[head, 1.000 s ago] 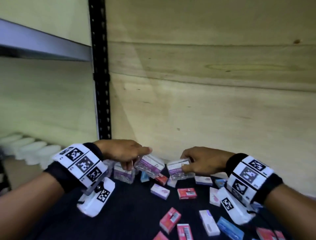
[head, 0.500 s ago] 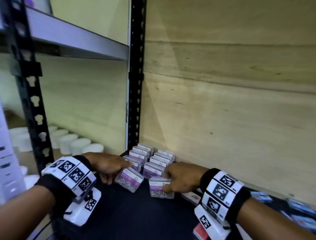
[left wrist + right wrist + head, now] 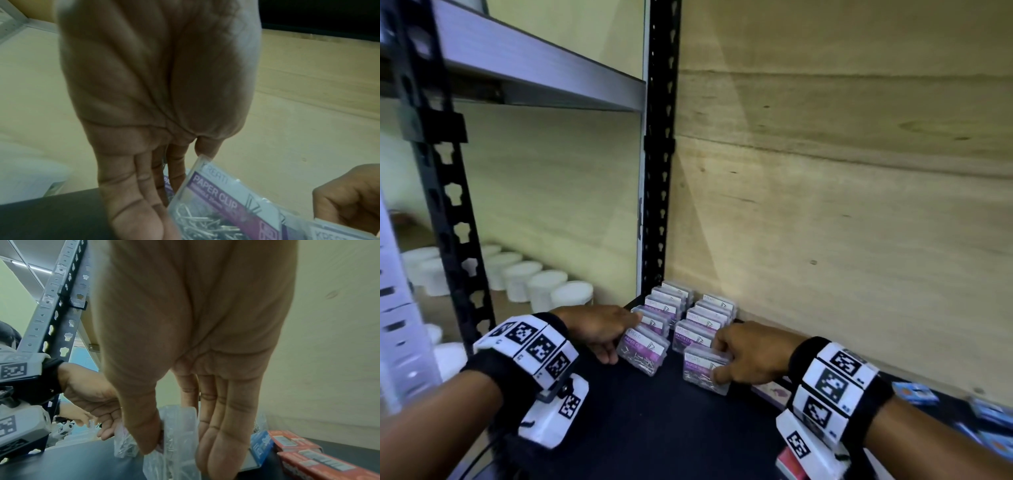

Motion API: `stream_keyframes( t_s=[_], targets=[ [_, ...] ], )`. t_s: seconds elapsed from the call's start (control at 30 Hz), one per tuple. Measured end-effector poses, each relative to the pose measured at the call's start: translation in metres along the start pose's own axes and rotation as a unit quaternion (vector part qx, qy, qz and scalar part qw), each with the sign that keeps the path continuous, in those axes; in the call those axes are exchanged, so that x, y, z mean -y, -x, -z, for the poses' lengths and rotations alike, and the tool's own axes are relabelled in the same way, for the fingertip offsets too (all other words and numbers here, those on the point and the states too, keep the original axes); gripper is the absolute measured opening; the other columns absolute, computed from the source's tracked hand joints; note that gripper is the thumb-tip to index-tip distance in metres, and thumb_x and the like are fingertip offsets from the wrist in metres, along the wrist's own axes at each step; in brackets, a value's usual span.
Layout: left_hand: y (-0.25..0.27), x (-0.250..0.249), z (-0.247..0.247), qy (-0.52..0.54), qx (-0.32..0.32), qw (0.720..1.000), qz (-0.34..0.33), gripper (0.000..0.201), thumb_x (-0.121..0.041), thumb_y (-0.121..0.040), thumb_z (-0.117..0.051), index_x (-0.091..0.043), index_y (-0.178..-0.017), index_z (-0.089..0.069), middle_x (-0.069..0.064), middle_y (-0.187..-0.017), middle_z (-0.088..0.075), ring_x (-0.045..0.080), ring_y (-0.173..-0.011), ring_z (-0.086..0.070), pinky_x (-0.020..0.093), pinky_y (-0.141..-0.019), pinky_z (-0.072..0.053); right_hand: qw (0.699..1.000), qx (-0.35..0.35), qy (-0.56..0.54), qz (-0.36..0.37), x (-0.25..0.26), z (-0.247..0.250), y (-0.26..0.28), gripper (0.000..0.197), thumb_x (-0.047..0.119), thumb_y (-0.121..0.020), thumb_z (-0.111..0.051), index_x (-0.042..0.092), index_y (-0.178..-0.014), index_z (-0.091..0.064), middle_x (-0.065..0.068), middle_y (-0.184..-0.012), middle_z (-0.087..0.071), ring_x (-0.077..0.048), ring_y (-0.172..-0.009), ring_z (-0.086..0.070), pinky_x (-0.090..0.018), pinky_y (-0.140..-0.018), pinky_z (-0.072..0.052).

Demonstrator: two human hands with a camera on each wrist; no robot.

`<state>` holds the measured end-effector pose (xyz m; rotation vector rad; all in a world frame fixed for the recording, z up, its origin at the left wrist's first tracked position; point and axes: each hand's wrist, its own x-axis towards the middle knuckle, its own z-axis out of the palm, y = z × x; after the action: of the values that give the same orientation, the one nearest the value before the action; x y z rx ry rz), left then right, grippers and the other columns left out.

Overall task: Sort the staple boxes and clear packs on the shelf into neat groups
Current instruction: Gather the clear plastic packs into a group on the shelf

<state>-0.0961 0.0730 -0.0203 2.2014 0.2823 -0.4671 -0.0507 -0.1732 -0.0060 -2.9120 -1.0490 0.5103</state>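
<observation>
1. Head view: within the last second both clear packs have come down from mid-air. The left pack (image 3: 643,353) and the right pack (image 3: 703,370) now stand on the shelf (image 3: 654,431) at the near ends of the two rows (image 3: 690,308) in the far-left corner.
2. The clear group probably grows by two, while the staple boxes (image 3: 296,442) wait on the right.
3. The left hand (image 3: 599,329) and the right hand (image 3: 751,356) each pinch their pack, fingers curled, not yet released.

1. Your head camera looks forward and down into the shelf (image 3: 654,421) corner, from above both wrists.
2. Each wrist camera looks along its hand at close range: left hand (image 3: 156,81), right hand (image 3: 195,321).
3. All views share the front clear packs (image 3: 643,353).
</observation>
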Motion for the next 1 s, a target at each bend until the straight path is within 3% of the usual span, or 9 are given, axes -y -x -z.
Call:
stream_keyframes(
  t_s=[0.2,0.3,0.37,0.43,0.53,0.63,0.7,0.83,1.0],
  targets=[
    [-0.005,0.01,0.002,0.023,-0.005,1.0,0.008,0.041,-0.036,-0.106,-0.027,-0.01,-0.108,-0.058,0.008,-0.082,-0.065,0.016,-0.062,-0.062,0.023,-0.058,-0.054,1.0,-0.003,-0.015,0.01,-0.001,0.0,0.004,0.041,0.049,-0.089,-0.065,0.021,-0.119,-0.059,-0.001,-0.111,-0.065,-0.02,-0.1,-0.062,-0.034,-0.087,-0.052],
    [-0.006,0.014,0.003,0.034,-0.008,0.999,0.008,0.038,-0.035,-0.106,-0.03,-0.009,-0.1,-0.057,0.011,-0.081,-0.065,0.016,-0.061,-0.063,0.024,-0.058,-0.055,1.0,-0.008,-0.022,0.016,-0.002,0.002,0.006,0.039,0.047,-0.091,-0.064,0.021,-0.12,-0.06,0.0,-0.112,-0.065,-0.017,-0.097,-0.06,-0.031,-0.084,-0.049],
    [-0.006,0.014,0.004,0.036,-0.012,0.999,0.008,0.037,-0.034,-0.106,-0.03,-0.009,-0.097,-0.056,0.01,-0.076,-0.065,0.016,-0.059,-0.063,0.024,-0.056,-0.055,0.999,-0.012,-0.029,0.021,-0.003,0.004,0.007,0.038,0.047,-0.091,-0.063,0.021,-0.118,-0.061,0.001,-0.109,-0.067,-0.015,-0.092,-0.059,-0.031,-0.082,-0.048],
    [-0.005,0.014,0.004,0.025,-0.013,1.0,0.01,0.039,-0.035,-0.106,-0.028,-0.009,-0.102,-0.057,0.009,-0.082,-0.066,0.016,-0.06,-0.063,0.024,-0.057,-0.055,0.999,-0.016,-0.041,0.02,-0.003,0.005,0.006,0.04,0.048,-0.091,-0.064,0.023,-0.12,-0.059,0.005,-0.108,-0.066,-0.014,-0.092,-0.059,-0.028,-0.079,-0.047],
    [-0.001,0.009,0.006,-0.054,-0.032,0.998,0.011,0.041,-0.045,-0.104,-0.027,-0.015,-0.109,-0.055,0.006,-0.095,-0.065,0.015,-0.063,-0.062,0.024,-0.059,-0.054,0.998,-0.022,-0.052,0.022,-0.004,0.006,0.005,0.042,0.048,-0.09,-0.066,0.026,-0.124,-0.054,0.01,-0.109,-0.06,-0.013,-0.092,-0.057,-0.026,-0.076,-0.043],
    [0.008,-0.001,0.009,-0.161,-0.075,0.984,-0.029,0.028,-0.05,-0.1,-0.041,-0.028,-0.109,-0.055,-0.005,-0.093,-0.062,0.01,-0.071,-0.06,0.022,-0.064,-0.05,0.998,-0.025,-0.056,0.029,-0.005,0.008,0.004,0.04,0.044,-0.09,-0.067,0.027,-0.123,-0.055,0.008,-0.113,-0.062,-0.012,-0.09,-0.055,-0.024,-0.074,-0.042],
    [0.014,-0.007,0.013,-0.218,-0.08,0.97,-0.079,0.016,-0.045,-0.095,-0.055,-0.038,-0.109,-0.058,-0.013,-0.097,-0.061,0.0,-0.078,-0.056,0.016,-0.07,-0.044,0.998,-0.021,-0.059,0.032,-0.005,0.01,0.005,0.038,0.042,-0.09,-0.067,0.028,-0.123,-0.056,0.006,-0.115,-0.063,-0.012,-0.087,-0.055,-0.022,-0.069,-0.041],
    [0.017,-0.013,0.013,-0.314,-0.041,0.941,-0.123,0.038,-0.026,-0.087,-0.069,-0.043,-0.12,-0.058,-0.019,-0.116,-0.058,-0.005,-0.08,-0.054,0.007,-0.065,-0.039,0.997,-0.022,-0.058,0.039,-0.003,0.012,0.005,0.036,0.038,-0.091,-0.067,0.026,-0.123,-0.057,0.005,-0.112,-0.066,-0.003,-0.071,-0.052,-0.016,-0.055,-0.035],
    [0.01,-0.009,0.007,-0.338,-0.053,0.928,-0.143,0.039,-0.019,-0.084,-0.074,-0.042,-0.113,-0.061,-0.02,-0.103,-0.058,-0.005,-0.073,-0.053,0.008,-0.06,-0.038,0.997,-0.033,-0.056,0.052,0.004,0.01,0.001,0.037,0.038,-0.091,-0.068,0.025,-0.124,-0.058,0.003,-0.114,-0.065,-0.011,-0.088,-0.055,-0.021,-0.066,-0.039]
  ],
)
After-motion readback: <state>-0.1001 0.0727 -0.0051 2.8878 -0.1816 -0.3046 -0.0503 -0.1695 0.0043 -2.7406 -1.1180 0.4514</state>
